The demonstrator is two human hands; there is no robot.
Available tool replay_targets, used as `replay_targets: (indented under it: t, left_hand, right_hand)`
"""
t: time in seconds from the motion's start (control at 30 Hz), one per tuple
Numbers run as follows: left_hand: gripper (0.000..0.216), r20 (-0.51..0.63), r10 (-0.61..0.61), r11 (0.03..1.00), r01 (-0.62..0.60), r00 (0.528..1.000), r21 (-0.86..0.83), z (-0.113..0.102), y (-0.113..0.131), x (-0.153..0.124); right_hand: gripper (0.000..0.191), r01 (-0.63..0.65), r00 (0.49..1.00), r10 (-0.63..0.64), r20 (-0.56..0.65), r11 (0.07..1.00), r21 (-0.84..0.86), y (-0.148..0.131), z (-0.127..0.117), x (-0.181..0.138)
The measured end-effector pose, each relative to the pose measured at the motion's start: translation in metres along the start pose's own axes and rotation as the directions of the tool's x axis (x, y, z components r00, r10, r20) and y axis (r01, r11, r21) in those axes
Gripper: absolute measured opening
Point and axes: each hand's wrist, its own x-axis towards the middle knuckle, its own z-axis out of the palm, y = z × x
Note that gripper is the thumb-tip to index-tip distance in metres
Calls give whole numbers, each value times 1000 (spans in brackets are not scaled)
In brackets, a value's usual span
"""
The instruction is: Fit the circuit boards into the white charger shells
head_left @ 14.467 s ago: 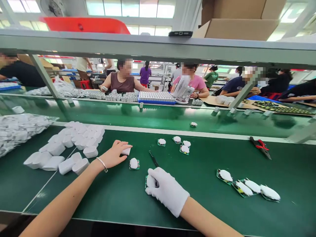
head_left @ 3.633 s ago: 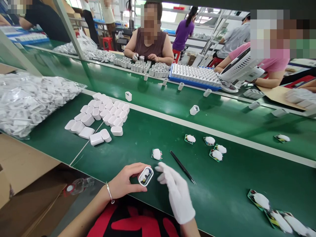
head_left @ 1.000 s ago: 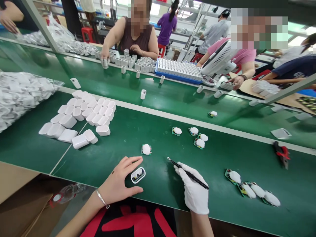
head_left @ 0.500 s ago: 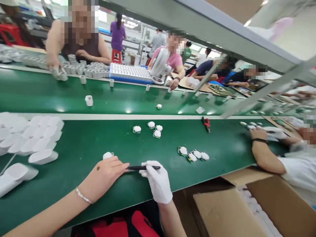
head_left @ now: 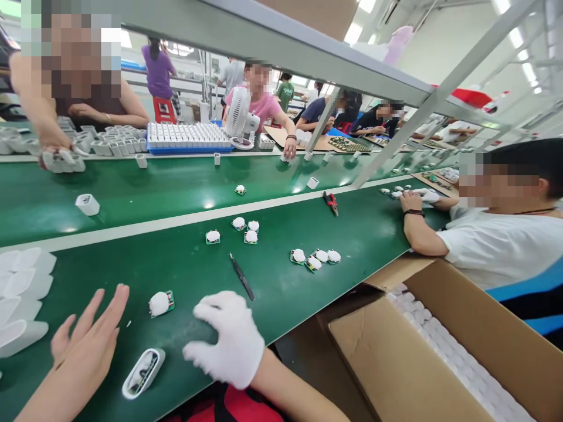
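The bare left hand [head_left: 88, 337] is released, fingers spread and nothing in them; the gloved right hand [head_left: 226, 340] is likewise free, its fingers loosely bent, with empty space between thumb and fingertips. The filled case [head_left: 157, 366] sits on the green bench [head_left: 193, 266] between the two, touched by neither, its mouth turned up towards the camera. For good handling, it would seem best to steady the case by its rounded outer wall with the bare hand and bring the gloved fingers in at the rim, keeping them off the parts inside; pressing on these could bend something. The tweezers [head_left: 241, 276] lie apart from the gloved hand, a better fit for the narrow mouth than padded fingertips. The case looks like smooth, hard white plastic, a flattened oval with a thick rim, and dark and pale parts show within. Just beyond it rests a loose circuit board [head_left: 161, 303], flat and green-edged under a rounded white lump whose softness cannot be told by eye. The glove looks knitted and slightly fuzzy, the tweezers thin, dark and pointed, the bench glossy, and the white cases [head_left: 24, 305] at the left smooth and slick.
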Motion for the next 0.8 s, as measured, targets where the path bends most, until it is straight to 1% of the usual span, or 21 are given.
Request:
replay_targets:
  t: [0.03,0.07,0.1,0.17,0.2,0.23,0.3,0.37,0.43,0.5,0.57,0.63,0.7,0.8]
  left_hand:
    - [56,10,-3,999,3,1000,43,-1,-1,-7]
    - [58,21,5,999,-6,1000,43,-3,-1,-15]
    - [60,44,40,999,-40,998,8,-4,0,-25]
    - [65,115,143,985,-130,983,-111,-4,4,-43]
    - [67,146,176,975,-151,974,-164,-2,7,-52]
    - [69,169,177,969,-142,969,-200,2,10,-59]
    - [66,164,113,969,-72,980,-238,13,15,-68]
    - [54,127,77,957,-38,989,-288,23,15,-70]
    - [43,99,102,936,-62,990,-348,28,12,-65]
    - [40,86,148,912,-102,985,-397,25,10,-57]
    - [39,89,175,889,-119,980,-442,19,13,-48]
    - [37,94,171,871,-106,981,-480,15,22,-43]
    - [41,81,156,869,-98,984,-485,15,33,-40]
    - [54,44,178,892,-142,983,-430,19,48,-39]
  right_hand:
    - [44,47,996,-49,69,999,24,-11,8,1]
    - [49,86,987,-91,136,995,43,-21,15,2]
    - [51,113,973,-122,195,992,54,-28,21,4]
    - [47,141,949,-150,278,989,52,-36,29,6]
    - [45,142,942,-149,302,989,46,-38,31,7]
    - [43,139,937,-146,316,989,46,-39,33,8]
    - [40,123,935,-143,324,989,80,-41,32,8]
    - [33,91,942,-139,306,982,165,-42,31,7]
    - [22,39,955,-119,272,959,281,-44,30,5]
    - [16,-45,964,-67,257,911,409,-44,31,3]
    - [14,-164,961,23,274,848,503,-43,34,0]
    - [11,-280,948,140,285,793,541,-41,38,-2]
    - [7,-362,929,234,287,738,569,-40,41,-5]
    - [9,-429,903,293,314,653,624,-39,44,-8]
